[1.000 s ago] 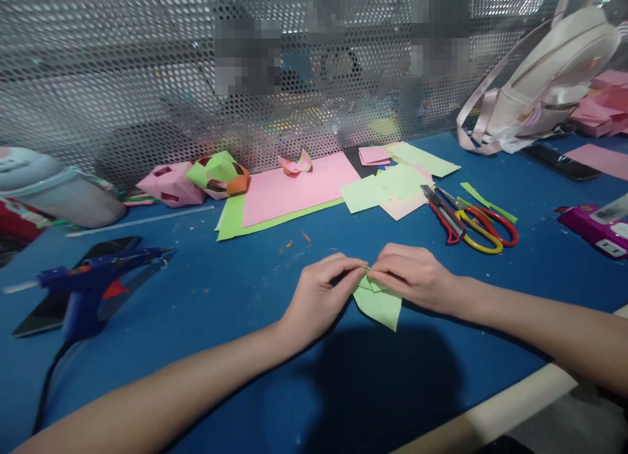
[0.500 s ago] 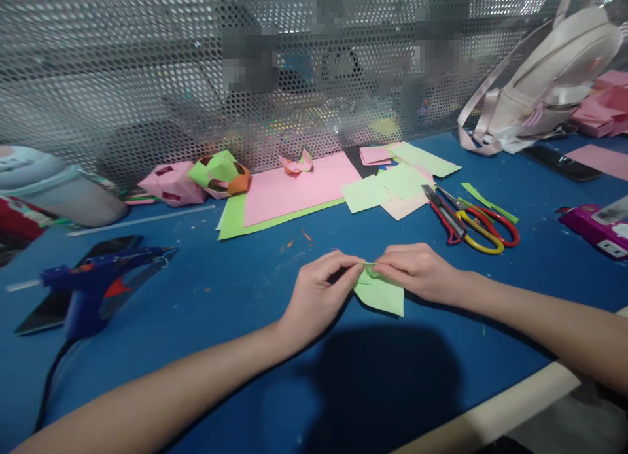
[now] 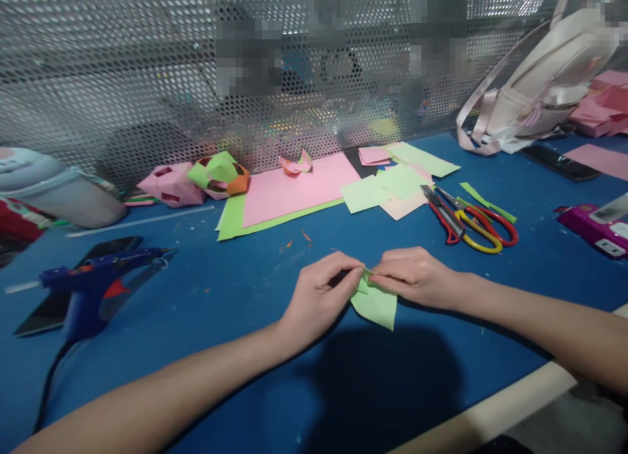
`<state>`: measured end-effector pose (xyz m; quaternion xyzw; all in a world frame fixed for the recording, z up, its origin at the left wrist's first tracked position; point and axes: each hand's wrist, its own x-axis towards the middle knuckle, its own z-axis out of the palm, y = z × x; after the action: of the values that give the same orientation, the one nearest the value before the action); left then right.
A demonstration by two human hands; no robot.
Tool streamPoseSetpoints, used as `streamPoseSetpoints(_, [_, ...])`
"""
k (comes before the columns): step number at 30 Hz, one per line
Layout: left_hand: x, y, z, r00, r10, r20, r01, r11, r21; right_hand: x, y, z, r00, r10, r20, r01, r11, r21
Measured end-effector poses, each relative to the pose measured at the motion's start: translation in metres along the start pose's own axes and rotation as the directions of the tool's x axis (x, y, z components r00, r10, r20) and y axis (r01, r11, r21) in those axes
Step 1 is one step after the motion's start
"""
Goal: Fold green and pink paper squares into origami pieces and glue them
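A small light green sheet of paper (image 3: 377, 307), creased and partly folded, is held just above the blue table. My left hand (image 3: 321, 294) pinches its upper left edge between thumb and fingers. Close beside it, my right hand (image 3: 417, 277) is closed on the upper right edge, the fingertips of both hands nearly meeting. The lower corner of the paper hangs free and points toward me. The fold under my fingers is partly hidden.
Beyond my hands lie scissors (image 3: 483, 235), a red utility knife (image 3: 443, 215), light green papers (image 3: 363, 191) and a pink sheet (image 3: 299, 192). Folded paper shapes (image 3: 171, 182) stand by the perforated metal screen (image 3: 161, 61). A blue glue gun (image 3: 91, 284) rests at left, a backpack (image 3: 544, 81) at back right.
The green paper has turned slightly, its free corner swinging down and left. My right fingers have shifted a little left and down along its edge. My left hand stays almost in place.
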<state>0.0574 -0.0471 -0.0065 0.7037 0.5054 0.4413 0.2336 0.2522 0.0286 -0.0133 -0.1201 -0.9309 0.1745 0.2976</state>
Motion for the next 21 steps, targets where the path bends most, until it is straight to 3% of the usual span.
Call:
streamPoseSetpoints(4, [0.000, 0.001, 0.000, 0.999, 0.002, 0.033, -0.001, 1.000, -0.018, 0.003, -0.007, 0.002, 0.993, 0.111, 0.026, -0.113, 0.991, 0.069])
streamPoseSetpoints(9, [0.001, 0.001, 0.003, 0.995, 0.088, 0.050, -0.086, 0.996, -0.036, 0.005, -0.013, 0.011, 0.959, 0.285, -0.006, -0.285, 0.958, 0.013])
streamPoseSetpoints(17, [-0.002, -0.001, 0.006, 0.983, 0.171, 0.070, -0.172, 0.985, 0.017, 0.002, -0.005, 0.013, 0.970, 0.243, 0.003, -0.243, 0.968, 0.065])
streamPoseSetpoints(21, [-0.003, -0.003, 0.007, 0.990, 0.129, 0.059, -0.129, 0.992, -0.003, 0.004, -0.006, 0.008, 0.968, 0.252, 0.018, -0.252, 0.965, 0.070])
